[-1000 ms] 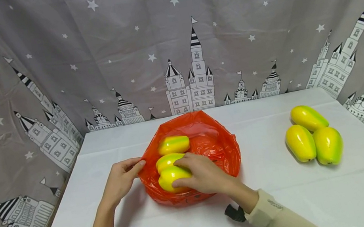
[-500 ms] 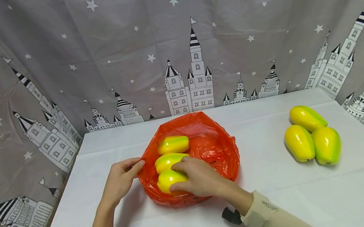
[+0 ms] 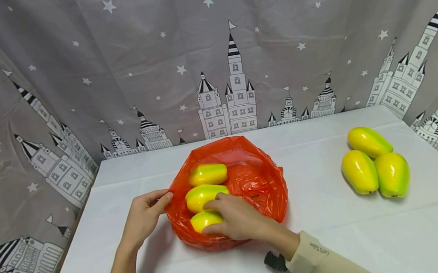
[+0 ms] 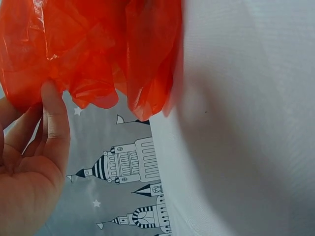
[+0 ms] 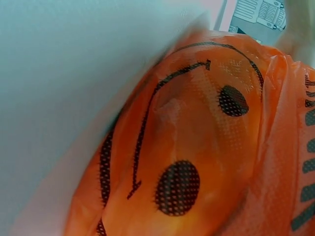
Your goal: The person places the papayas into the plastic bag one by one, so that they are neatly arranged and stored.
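Note:
A red plastic bag lies open on the table, with three shiny yellow-green papayas inside in a row from back to front. At its left rim my left hand pinches the plastic between thumb and fingers. My right hand reaches in over the front rim, thumb and fingers around the nearest papaya. Just behind it lies the middle papaya, close to my fingertips, and farther back the third papaya. In the right wrist view, the bag's printed wall hides the right hand.
Three more papayas, a back one, a left one and a right one, sit clustered on the right of the white table. A grey curtain printed with castles and stars hangs behind and at both sides.
My right hand has moved the nearest papaya toward the front of the bag, slightly apart from the middle one. My left hand has kept its hold on the rim.

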The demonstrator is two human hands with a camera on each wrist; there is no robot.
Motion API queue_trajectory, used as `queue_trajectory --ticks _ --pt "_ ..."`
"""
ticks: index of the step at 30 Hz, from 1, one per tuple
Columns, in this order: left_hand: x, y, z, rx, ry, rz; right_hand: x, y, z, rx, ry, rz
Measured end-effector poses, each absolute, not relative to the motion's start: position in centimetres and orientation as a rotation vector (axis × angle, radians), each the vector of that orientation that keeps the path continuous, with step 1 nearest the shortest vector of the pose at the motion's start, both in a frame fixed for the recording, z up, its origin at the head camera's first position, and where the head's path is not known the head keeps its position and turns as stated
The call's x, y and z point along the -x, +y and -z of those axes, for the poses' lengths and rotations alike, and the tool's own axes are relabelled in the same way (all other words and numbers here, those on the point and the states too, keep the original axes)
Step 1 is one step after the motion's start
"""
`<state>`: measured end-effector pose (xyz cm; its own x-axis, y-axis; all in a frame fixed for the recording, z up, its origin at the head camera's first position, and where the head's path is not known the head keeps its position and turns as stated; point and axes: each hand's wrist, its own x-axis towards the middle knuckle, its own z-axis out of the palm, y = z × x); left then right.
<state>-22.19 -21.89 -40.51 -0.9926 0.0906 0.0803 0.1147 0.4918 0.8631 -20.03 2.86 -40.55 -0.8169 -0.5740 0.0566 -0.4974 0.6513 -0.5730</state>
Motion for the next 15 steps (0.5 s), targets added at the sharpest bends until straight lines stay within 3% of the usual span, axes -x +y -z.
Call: queue_trajectory --ticks 15 --pt "22.25 -21.91 40.23 0.18 -2.709 1.543 20.29 3.54 40.38 0.986 2.662 0.857"
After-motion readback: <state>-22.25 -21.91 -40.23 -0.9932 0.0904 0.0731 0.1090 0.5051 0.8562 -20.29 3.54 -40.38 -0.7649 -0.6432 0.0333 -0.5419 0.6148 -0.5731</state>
